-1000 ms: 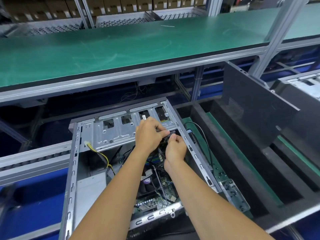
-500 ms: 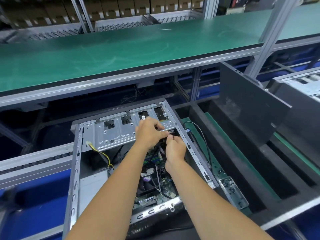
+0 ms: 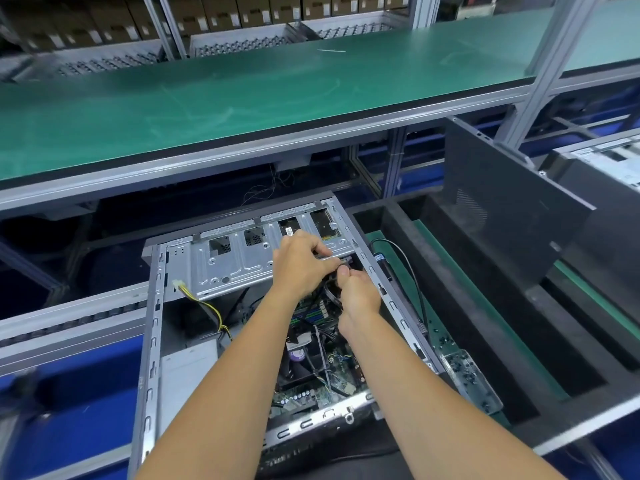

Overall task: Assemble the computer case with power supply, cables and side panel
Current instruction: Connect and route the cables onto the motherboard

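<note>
- Black cable connector (image 3: 343, 263) at far right inside open grey metal computer case (image 3: 152, 341), just under silver drive-bay plate (image 3: 239, 261).
- Pinched between left hand (image 3: 299, 263) and right hand (image 3: 358, 294), both curled around it.
- Left hand farther, right hand nearer.

Green bench (image 3: 214, 109) runs across the view, edged in aluminium rail, scuffed, one thin white strip (image 3: 331, 50) lying on it. Aluminium post (image 3: 550, 60) stands at its right end. Behind the bench: metal racks (image 3: 242, 43), with rows of brown boxes (image 3: 221, 13) above. Below the bench, dark space with loose thin wires (image 3: 266, 188). Blue bins (image 3: 69, 393) low left. Right: black foam tray (image 3: 512, 327) with green mat strips. Even overhead light, soft shadows.
</note>
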